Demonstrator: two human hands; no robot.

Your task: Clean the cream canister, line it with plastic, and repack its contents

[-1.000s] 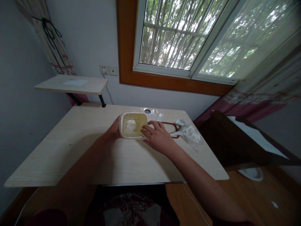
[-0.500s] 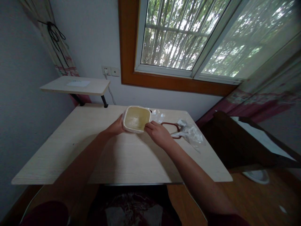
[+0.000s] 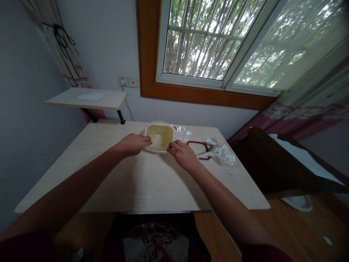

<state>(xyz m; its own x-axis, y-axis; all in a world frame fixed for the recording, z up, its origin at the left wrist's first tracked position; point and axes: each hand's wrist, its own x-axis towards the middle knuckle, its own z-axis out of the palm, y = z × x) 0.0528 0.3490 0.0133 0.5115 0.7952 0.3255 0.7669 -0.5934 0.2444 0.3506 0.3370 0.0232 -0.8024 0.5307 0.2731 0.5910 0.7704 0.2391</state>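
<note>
A pale yellow, rounded-square container [image 3: 160, 134] stands on the table with its opening facing me. Thin clear plastic shows around its rim. My left hand [image 3: 135, 143] is at the left side, its fingers reaching over the rim with the tips closed there. At the front right corner, my right hand [image 3: 183, 154] pinches the edge with bent fingers. Whether each hand grips the rim itself or only the plastic is hard to make out. The container's outer walls are mostly hidden.
Right of the container lie a reddish-brown rounded frame [image 3: 197, 142] and a crumpled clear plastic bag [image 3: 222, 154]. A raised shelf [image 3: 109, 100] bearing a paper stands at the table's back left. The light wooden table [image 3: 152, 189] ends before the wall and window.
My left hand has moved from the container's outer left side to its rim, fingers now over the edge. My right hand has stayed at the right corner. The container has barely shifted.
</note>
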